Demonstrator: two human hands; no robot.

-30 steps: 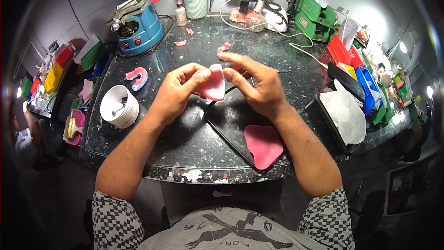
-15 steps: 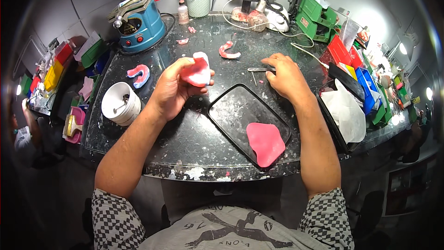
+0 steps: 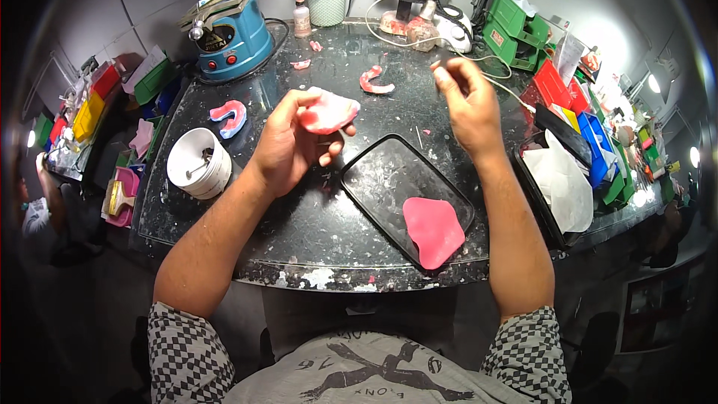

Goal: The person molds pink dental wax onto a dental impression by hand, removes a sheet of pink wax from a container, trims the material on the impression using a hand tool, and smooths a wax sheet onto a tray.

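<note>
Right grip [image 3: 473, 108] has risen, clamping a blurred tool [image 3: 444, 60]; left grip [image 3: 280, 153] clamps pink-white piece [image 3: 329, 111]; blue machine [image 3: 253, 46] bears lettering [image 3: 217, 42].

The right hand [image 3: 475, 111] has risen with a blurred tool [image 3: 445, 57], and the left hand [image 3: 286, 144] has turned the pink-white piece [image 3: 329, 112].

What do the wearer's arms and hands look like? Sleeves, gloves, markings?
Left hand and right hand: no gloves, rings or watch visible. Forearms bare. Short sleeves, dark-and-light checkered, on a grey shirt with dark print.
</note>
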